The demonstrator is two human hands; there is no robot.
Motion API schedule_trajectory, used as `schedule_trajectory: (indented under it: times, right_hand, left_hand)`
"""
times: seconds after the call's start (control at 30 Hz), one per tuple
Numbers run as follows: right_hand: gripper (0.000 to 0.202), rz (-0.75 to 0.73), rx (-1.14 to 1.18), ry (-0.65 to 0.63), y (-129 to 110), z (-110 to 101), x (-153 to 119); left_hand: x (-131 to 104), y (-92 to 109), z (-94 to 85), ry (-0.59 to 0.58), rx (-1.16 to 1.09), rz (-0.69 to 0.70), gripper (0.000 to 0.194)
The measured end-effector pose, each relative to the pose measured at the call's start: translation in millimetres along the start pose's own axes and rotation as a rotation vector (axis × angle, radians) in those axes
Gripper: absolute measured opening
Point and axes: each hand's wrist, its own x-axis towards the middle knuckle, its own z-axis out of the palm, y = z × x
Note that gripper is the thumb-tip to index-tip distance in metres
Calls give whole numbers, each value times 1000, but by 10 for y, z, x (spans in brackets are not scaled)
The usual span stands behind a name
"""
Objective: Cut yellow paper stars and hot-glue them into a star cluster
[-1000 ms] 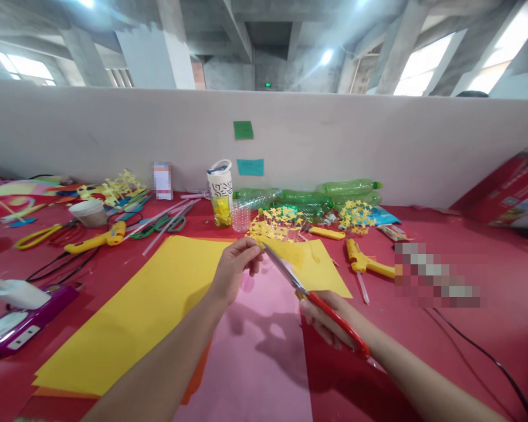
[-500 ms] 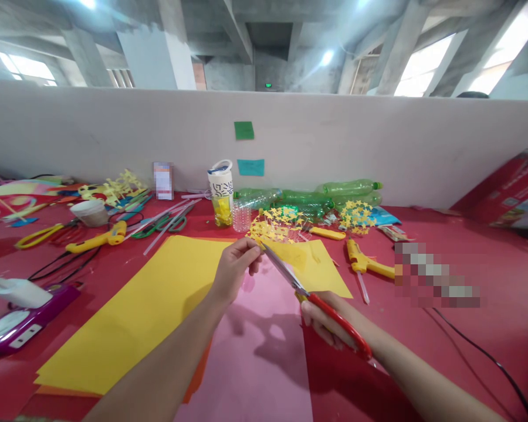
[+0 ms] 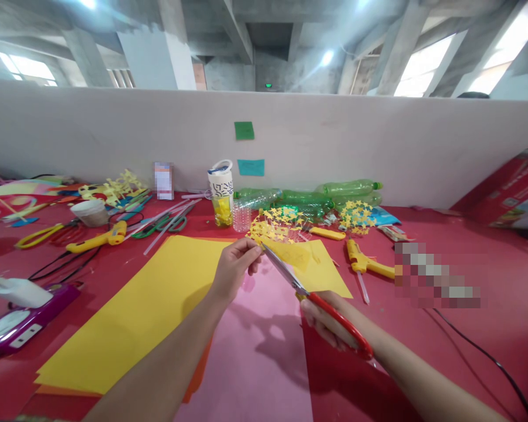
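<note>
Looks like mid-trim: left hand [image 3: 238, 265] pinches a tiny yellow piece [image 3: 261, 245], right hand [image 3: 328, 321] grips red-handled scissors [image 3: 301, 288] at it; next snip probably needs a steady pinch.

The right fingers [image 3: 319, 326] partly hide the scissors [image 3: 330, 313]

Red table [image 3: 510, 293]: paper sheets [image 3: 149, 305] mid; power strip [image 3: 55, 305], cup [image 3: 89, 213], glue gun [image 3: 97, 239] left; another glue gun [image 3: 356, 258] right; green bottles [image 3: 347, 188] at back.

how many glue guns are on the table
2: one glue gun at left, near the white cup; another glue gun beyond the right hand, to its right. More could be hidden.
</note>
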Motion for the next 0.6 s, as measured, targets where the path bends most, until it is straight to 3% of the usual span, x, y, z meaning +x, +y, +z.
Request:
schedule_trajectory:
  times: [0.2, 0.6]
  right_hand:
    - [46, 37, -16, -11, 44, -19, 26]
    - [43, 12, -9, -42, -118, -38, -58]
  left_hand:
    - [-2, 20, 2, 7, 5, -18, 15]
    - [7, 7, -15, 6, -11, -46, 15]
